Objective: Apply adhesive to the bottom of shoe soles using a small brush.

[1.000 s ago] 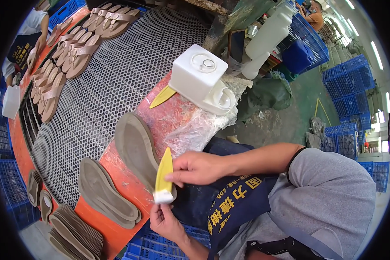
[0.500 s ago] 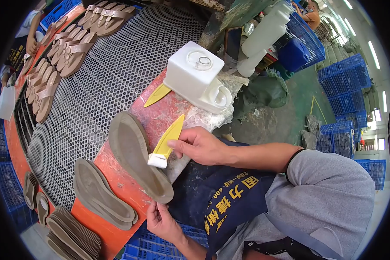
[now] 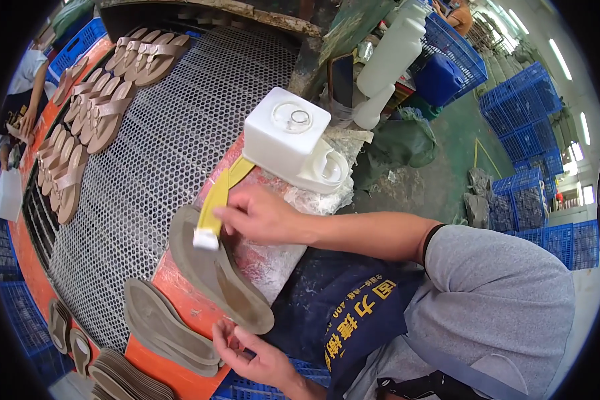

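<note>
My right hand [image 3: 257, 215] grips a flat yellow-handled brush [image 3: 215, 203] with a white tip. The tip is over the front part of a grey-brown shoe sole [image 3: 197, 257]; whether it touches is blurred. That sole lies on the red work surface [image 3: 180, 293], with a darker wet-looking patch toward its heel. My left hand [image 3: 260, 363] is by the heel end, fingers apart and loosely bent, holding nothing I can see. Beside it lies a stacked pair of similar soles [image 3: 163, 327]. Beyond my right hand stands a white plastic container [image 3: 287, 130], with a second yellow brush handle [image 3: 241, 171] at its base.
A perforated metal conveyor [image 3: 147, 153] runs along the far side, carrying rows of strapped sandals [image 3: 110, 117]. More stacked soles [image 3: 127, 377] are at the lower left. Blue crates [image 3: 520, 100] rise at the right. Another person's hand [image 3: 28, 127] is at the far left.
My right hand has carried the brush left, from mid-sole toward the front end. My left hand has let go of the heel, fingers spreading. A darker patch now shows on the sole; the view has shifted.
</note>
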### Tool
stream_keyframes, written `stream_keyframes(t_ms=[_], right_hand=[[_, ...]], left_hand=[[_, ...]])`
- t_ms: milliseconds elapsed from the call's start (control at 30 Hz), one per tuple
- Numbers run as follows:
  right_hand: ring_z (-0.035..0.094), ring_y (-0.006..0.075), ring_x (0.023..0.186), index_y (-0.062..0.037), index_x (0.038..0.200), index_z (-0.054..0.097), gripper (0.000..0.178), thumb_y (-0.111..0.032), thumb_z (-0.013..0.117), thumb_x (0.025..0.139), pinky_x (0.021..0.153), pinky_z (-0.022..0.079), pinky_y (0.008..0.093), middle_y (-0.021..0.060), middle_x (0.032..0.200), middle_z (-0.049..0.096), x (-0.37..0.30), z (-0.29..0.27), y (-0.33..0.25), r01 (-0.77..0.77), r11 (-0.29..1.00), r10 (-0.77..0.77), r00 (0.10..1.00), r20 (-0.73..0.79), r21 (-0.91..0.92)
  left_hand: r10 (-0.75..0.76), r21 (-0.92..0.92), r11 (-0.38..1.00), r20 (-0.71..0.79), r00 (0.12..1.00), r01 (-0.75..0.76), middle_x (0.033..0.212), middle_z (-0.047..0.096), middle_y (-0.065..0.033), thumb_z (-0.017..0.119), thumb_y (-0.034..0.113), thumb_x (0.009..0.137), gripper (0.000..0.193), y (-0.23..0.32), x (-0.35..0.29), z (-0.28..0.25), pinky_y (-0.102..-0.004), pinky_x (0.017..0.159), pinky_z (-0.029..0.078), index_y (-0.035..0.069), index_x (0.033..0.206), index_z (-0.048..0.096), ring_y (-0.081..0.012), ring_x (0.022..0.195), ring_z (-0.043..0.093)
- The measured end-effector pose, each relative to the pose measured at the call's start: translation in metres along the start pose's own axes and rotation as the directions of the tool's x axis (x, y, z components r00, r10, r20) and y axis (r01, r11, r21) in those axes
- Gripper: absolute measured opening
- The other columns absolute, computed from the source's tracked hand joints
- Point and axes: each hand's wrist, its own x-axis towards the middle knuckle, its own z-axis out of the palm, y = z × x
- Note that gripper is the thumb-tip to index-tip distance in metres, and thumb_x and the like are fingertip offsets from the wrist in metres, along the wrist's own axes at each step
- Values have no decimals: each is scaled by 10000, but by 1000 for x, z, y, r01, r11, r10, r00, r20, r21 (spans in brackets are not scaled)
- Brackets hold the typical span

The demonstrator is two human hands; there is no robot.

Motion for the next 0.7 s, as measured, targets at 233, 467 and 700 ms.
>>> stream_keyframes(t_ms=[233,467,700], right_hand=[[551,102,546,-33,813,731,282,-192,637,1026,531,456,248,19,724,714,36,-1,-5,-22,988,21,1000,5,151],[544,105,532,-31,784,727,308,-207,638,1020,510,450,259,18,676,704,62,17,1,144,989,-149,980,131,43],[536,109,514,-45,785,734,281,-196,650,1007,512,459,269,4,673,713,82,34,-11,167,986,-164,982,95,-26]], left_hand=[[213,307,922,114,970,-238,1527,486,-243,774,169,892,795,1,10,26,-446,1089,458,-26,1560,389,-395,1300,543],[194,460,861,95,976,-216,1526,497,-266,786,167,877,817,-6,13,26,-487,1136,427,-41,1559,389,-447,1334,530],[115,458,879,73,991,-136,1504,527,-277,788,164,873,813,-1,15,24,-472,1147,426,-54,1550,395,-445,1332,549]])
